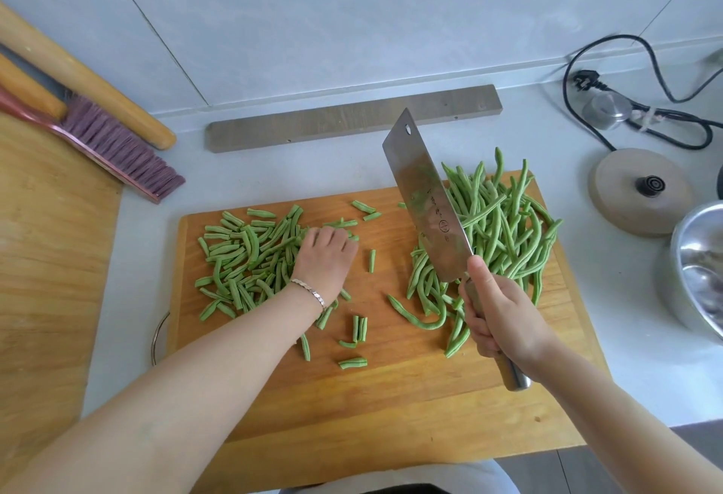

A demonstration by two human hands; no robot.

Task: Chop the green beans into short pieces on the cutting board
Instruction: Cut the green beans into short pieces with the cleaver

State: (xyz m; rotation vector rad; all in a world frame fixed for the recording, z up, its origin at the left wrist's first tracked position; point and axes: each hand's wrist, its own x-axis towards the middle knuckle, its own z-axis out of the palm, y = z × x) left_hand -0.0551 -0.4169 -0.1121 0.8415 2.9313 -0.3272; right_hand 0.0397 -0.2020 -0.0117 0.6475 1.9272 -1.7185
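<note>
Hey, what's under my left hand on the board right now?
The left hand rests on the right edge of the cut bean pile on the board. Pieces poke out around it; whatever is beneath the palm is covered.

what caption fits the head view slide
Left hand rests on cut bean pieces while the right hand holds a cleaver above whole green beans on a wooden cutting board.
</note>
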